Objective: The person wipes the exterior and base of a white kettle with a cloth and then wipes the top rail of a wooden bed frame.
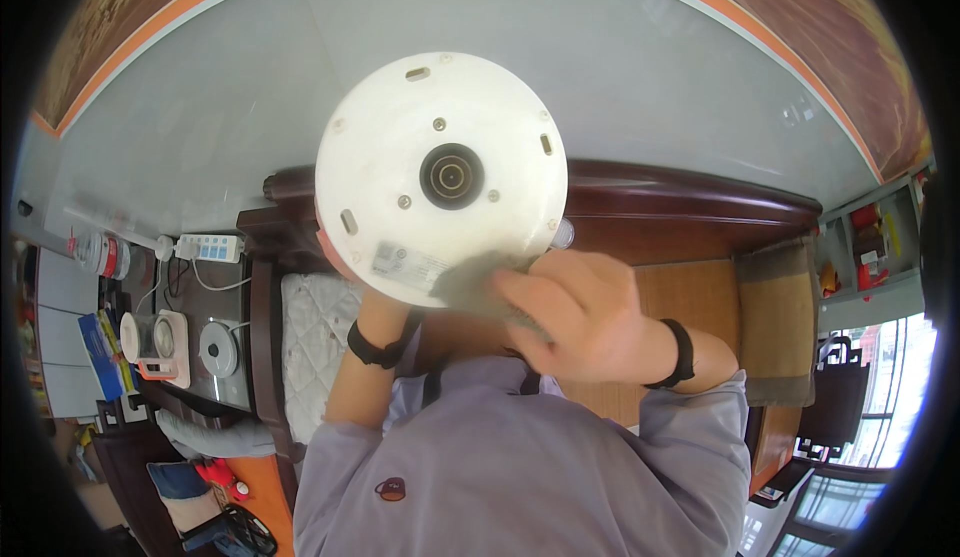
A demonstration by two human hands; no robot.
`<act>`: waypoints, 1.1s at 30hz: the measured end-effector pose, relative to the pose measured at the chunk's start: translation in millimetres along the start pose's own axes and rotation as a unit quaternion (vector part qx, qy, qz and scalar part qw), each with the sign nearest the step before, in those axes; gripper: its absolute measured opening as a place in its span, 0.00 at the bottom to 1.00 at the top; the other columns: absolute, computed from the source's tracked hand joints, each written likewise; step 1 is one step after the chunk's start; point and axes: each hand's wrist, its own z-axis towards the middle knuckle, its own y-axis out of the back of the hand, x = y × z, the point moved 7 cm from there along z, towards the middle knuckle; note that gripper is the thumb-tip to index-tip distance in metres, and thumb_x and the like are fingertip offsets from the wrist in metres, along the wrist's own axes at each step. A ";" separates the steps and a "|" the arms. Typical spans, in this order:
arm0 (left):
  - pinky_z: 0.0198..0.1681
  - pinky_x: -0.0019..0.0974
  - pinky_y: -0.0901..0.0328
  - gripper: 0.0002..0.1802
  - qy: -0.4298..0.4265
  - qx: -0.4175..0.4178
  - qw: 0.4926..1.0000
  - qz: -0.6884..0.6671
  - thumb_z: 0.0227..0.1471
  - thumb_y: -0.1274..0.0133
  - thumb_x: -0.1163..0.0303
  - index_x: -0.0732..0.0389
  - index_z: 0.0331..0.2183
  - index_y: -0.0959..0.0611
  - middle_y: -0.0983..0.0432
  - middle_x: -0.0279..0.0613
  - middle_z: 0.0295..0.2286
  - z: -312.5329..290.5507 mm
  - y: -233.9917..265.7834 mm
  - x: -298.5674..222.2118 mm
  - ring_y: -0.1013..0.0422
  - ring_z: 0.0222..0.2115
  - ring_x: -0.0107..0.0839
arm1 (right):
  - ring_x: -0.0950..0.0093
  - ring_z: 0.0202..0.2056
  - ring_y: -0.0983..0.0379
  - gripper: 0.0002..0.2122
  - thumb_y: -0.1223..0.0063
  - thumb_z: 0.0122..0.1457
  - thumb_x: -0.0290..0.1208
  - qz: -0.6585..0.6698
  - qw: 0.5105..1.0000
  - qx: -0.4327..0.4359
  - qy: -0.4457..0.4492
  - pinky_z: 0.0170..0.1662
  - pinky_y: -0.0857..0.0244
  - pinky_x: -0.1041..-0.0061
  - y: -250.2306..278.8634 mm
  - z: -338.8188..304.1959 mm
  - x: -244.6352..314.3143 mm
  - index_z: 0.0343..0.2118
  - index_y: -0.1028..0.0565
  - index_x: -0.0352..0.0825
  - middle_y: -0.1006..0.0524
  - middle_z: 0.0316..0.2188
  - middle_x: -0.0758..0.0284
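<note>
A white electric kettle is raised in front of me with its round underside facing the camera. In the middle of that underside sits a dark ring-shaped socket, with small screws and slots around it and a silver label near the lower edge. My left hand grips the kettle from behind at its left side; most of the fingers are hidden by it. In my right hand is a grey cloth, pinched and pressed against the lower right of the underside. Hand and cloth are slightly blurred. Both wrists wear dark bands.
On a side table at left are a white kettle base, a white and orange appliance, a power strip and plastic bottles. Behind the kettle runs a dark wooden bench with a quilted pad and a cushion.
</note>
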 end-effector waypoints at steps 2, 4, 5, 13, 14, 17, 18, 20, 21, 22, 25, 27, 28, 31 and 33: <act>0.47 0.44 0.35 0.37 -0.006 0.010 1.000 -0.004 0.52 0.62 0.48 0.64 0.55 0.45 0.46 0.51 0.53 -2.4 -7.3 6.5 0.37 0.48 0.42 | 0.70 0.18 0.35 0.19 0.45 0.27 0.23 -0.027 0.999 -0.012 0.025 0.18 0.41 0.75 5.9 -0.2 -15.2 0.31 0.26 0.33 0.33 0.20 0.66; 0.47 0.44 0.35 0.37 -0.018 0.019 1.000 0.013 0.52 0.63 0.48 0.64 0.55 0.45 0.46 0.51 0.53 -2.5 -8.9 6.4 0.36 0.47 0.42 | 0.69 0.18 0.35 0.18 0.44 0.27 0.24 -0.042 0.997 -0.005 0.058 0.18 0.41 0.75 11.8 4.7 -31.0 0.29 0.25 0.34 0.32 0.21 0.66; 0.47 0.44 0.35 0.37 -0.025 0.024 0.999 0.021 0.52 0.63 0.48 0.64 0.55 0.45 0.46 0.51 0.53 -2.1 -9.3 5.6 0.36 0.47 0.42 | 0.72 0.15 0.37 0.14 0.44 0.32 0.25 -0.036 0.994 -0.029 0.100 0.16 0.44 0.76 14.3 10.4 -36.2 0.28 0.27 0.33 0.36 0.18 0.67; 0.46 0.45 0.37 0.36 0.279 0.028 0.917 -0.283 0.48 0.51 0.57 0.63 0.54 0.44 0.44 0.57 0.51 -2.0 -27.5 15.8 0.36 0.46 0.45 | 0.77 0.12 0.43 0.09 0.49 0.31 0.26 -0.012 0.976 0.002 0.217 0.13 0.49 0.79 0.0 25.2 -14.9 0.15 0.38 0.37 0.40 0.14 0.70; 0.47 0.48 0.39 0.35 0.075 0.066 0.993 -0.065 0.48 0.52 0.58 0.61 0.54 0.44 0.42 0.60 0.50 -0.9 -23.8 -3.7 0.36 0.45 0.49 | 0.77 0.12 0.44 0.08 0.50 0.32 0.26 0.003 0.972 -0.014 0.234 0.13 0.50 0.79 -0.4 31.1 -12.0 0.15 0.38 0.36 0.41 0.14 0.70; 0.45 0.53 0.42 0.37 -0.097 0.163 0.966 0.174 0.48 0.51 0.57 0.55 0.55 0.46 0.41 0.68 0.48 -2.3 -31.9 -22.6 0.37 0.45 0.56 | 0.78 0.12 0.44 0.06 0.51 0.32 0.26 0.015 0.963 -0.018 0.269 0.13 0.49 0.80 1.1 46.9 -4.0 0.17 0.35 0.36 0.41 0.14 0.71; 0.46 0.53 0.43 0.42 -0.189 0.163 0.942 0.223 0.43 0.48 0.52 0.55 0.55 0.46 0.42 0.68 0.48 0.5 -32.3 -26.9 0.38 0.45 0.56 | 0.78 0.12 0.44 0.06 0.51 0.32 0.26 -0.002 0.962 -0.018 0.273 0.13 0.49 0.80 0.2 51.2 -0.2 0.18 0.33 0.36 0.41 0.14 0.71; 0.46 0.53 0.44 0.50 -0.322 0.161 0.888 0.286 0.35 0.43 0.44 0.54 0.55 0.46 0.44 0.68 0.49 -2.8 -39.6 -34.0 0.39 0.47 0.55 | 0.79 0.12 0.43 0.08 0.49 0.33 0.28 -0.052 0.957 -0.040 0.282 0.12 0.48 0.79 -1.1 56.1 0.9 0.21 0.30 0.35 0.40 0.14 0.72; 0.46 0.53 0.44 0.53 -0.366 0.159 0.865 0.305 0.33 0.42 0.41 0.54 0.55 0.46 0.44 0.67 0.50 -5.4 -43.4 -39.5 0.40 0.47 0.55 | 0.79 0.12 0.43 0.08 0.49 0.33 0.28 -0.056 0.958 -0.040 0.278 0.12 0.48 0.79 -3.1 61.3 -1.4 0.21 0.30 0.35 0.40 0.14 0.72; 0.46 0.53 0.44 0.55 -0.307 0.150 0.885 0.316 0.30 0.42 0.38 0.53 0.55 0.46 0.44 0.67 0.50 -2.7 -42.6 -40.7 0.39 0.47 0.55 | 0.77 0.12 0.40 0.08 0.49 0.36 0.29 -0.060 0.958 -0.078 0.270 0.13 0.45 0.77 -1.9 67.4 -5.4 0.22 0.30 0.35 0.37 0.15 0.71; 0.46 0.53 0.45 0.60 -0.270 0.089 0.927 0.243 0.26 0.44 0.30 0.52 0.55 0.46 0.43 0.66 0.49 0.1 -46.3 -42.6 0.38 0.46 0.55 | 0.72 0.14 0.34 0.07 0.49 0.43 0.32 -0.093 0.968 -0.117 0.201 0.16 0.41 0.74 5.5 95.4 -42.7 0.25 0.29 0.35 0.32 0.17 0.68; 0.46 0.54 0.45 0.60 -0.298 0.096 0.919 0.240 0.26 0.45 0.30 0.52 0.56 0.46 0.42 0.66 0.49 -2.8 -49.9 -46.1 0.38 0.46 0.55 | 0.69 0.16 0.31 0.08 0.49 0.47 0.34 -0.122 0.975 -0.120 0.140 0.18 0.38 0.71 11.6 108.0 -64.3 0.27 0.29 0.36 0.29 0.19 0.66; 0.47 0.54 0.46 0.59 -0.302 0.102 0.917 0.240 0.26 0.45 0.29 0.52 0.56 0.45 0.41 0.65 0.48 -3.0 -50.8 -44.2 0.38 0.46 0.55 | 0.67 0.18 0.30 0.07 0.50 0.49 0.35 -0.145 0.983 -0.097 0.064 0.19 0.37 0.70 12.3 112.9 -78.3 0.27 0.29 0.37 0.29 0.20 0.66; 0.47 0.54 0.46 0.59 -0.288 0.128 0.916 0.248 0.27 0.46 0.29 0.52 0.56 0.45 0.41 0.65 0.48 -0.3 -53.4 -44.3 0.38 0.46 0.56 | 0.67 0.20 0.28 0.08 0.52 0.52 0.37 -0.169 0.983 -0.069 -0.007 0.21 0.36 0.70 13.2 108.1 -76.9 0.27 0.28 0.38 0.27 0.22 0.65; 0.47 0.55 0.46 0.58 -0.288 0.097 0.919 0.251 0.28 0.47 0.28 0.52 0.56 0.45 0.41 0.65 0.49 -2.1 -52.0 -43.8 0.38 0.47 0.56 | 0.66 0.18 0.33 0.06 0.47 0.44 0.28 -0.122 0.991 -0.003 0.056 0.20 0.39 0.71 4.4 93.8 -49.2 0.25 0.31 0.35 0.33 0.18 0.66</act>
